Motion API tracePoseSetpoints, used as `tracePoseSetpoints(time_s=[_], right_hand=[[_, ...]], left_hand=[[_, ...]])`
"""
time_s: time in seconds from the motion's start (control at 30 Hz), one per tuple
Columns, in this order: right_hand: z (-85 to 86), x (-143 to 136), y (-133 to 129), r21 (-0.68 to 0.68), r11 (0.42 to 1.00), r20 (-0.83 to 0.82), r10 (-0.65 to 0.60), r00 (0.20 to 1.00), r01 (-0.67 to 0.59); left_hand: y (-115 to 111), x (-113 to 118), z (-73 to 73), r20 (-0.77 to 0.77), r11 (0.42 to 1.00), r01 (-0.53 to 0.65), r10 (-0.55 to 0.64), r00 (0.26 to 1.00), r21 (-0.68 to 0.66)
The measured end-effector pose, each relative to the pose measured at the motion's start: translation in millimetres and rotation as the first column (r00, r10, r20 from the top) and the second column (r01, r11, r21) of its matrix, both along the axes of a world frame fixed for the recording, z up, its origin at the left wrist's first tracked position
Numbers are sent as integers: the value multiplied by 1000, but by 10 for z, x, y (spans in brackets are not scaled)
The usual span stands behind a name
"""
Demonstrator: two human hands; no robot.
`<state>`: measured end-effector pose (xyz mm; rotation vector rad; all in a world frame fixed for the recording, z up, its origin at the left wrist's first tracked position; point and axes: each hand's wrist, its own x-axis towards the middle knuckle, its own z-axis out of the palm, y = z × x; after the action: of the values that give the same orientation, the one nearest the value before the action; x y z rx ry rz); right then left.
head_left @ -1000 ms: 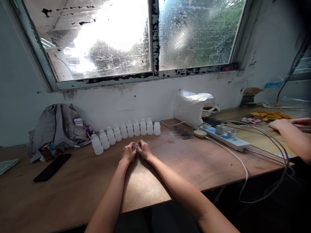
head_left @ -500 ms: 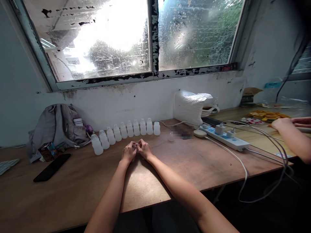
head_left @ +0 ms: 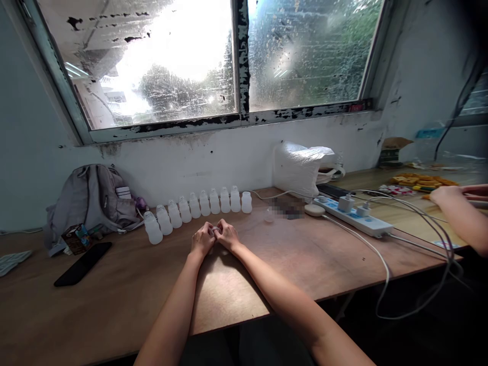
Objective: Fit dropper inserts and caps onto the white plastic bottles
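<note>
My left hand (head_left: 203,239) and my right hand (head_left: 227,236) meet over the middle of the table, with fingers curled inward. Between their fingertips is a small translucent piece (head_left: 217,230), pale and ring-like; the fingers cover most of it. Behind my hands a row of several frosted white baby bottles (head_left: 184,209) stands upright, curving from front left to back right. Most have clear pointed tops. The rightmost bottle (head_left: 246,202) has a plain top without that point. Right of the row, a small clear dome-shaped cover (head_left: 269,215) rests on the table.
A grey backpack (head_left: 93,203), a small box (head_left: 77,239) and a black phone (head_left: 83,264) lie at left. To the right are a white plastic bag (head_left: 295,170), a round white pad (head_left: 314,210), and a power strip (head_left: 354,216) with looping cables. Another person's arm (head_left: 459,216) reaches in at far right.
Both hands stay in nearly the same place, with fingers slightly shifted around the small piece, which shows a little more as a pale ring. The bottles have not moved.
</note>
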<state>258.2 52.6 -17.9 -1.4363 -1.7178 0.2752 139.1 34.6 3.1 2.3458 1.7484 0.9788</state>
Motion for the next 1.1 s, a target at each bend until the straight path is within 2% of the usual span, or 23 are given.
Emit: tracePoseSetpoints(time_s=[0.23,0.37,0.47,0.6,0.77,0.9,1.1], right_hand=[[7,-2,-8,26,998,-24,54,998,-53],[35,9,-32,70,979,-109,197,974,-190],[41,22,-21,64,953,-247,302,921,-296],[13,28,41,-27,953,-467,256,846,-303],[-3,23,85,-95,920,-630,240,739,-380],[3,22,70,-79,898,-673,273,687,-433],[2,35,66,-80,886,-694,279,664,-456]], left_hand=[[-9,22,-7,-33,997,-60,59,998,-40],[27,-11,-38,-27,996,-82,81,996,-41],[57,-52,-58,8,997,-74,75,997,-15],[81,-76,-81,50,1000,-9,7,999,29],[111,-80,-123,73,998,12,-16,997,53],[127,-90,-139,83,997,16,-22,996,72],[120,-88,-131,85,999,18,-22,996,48]])
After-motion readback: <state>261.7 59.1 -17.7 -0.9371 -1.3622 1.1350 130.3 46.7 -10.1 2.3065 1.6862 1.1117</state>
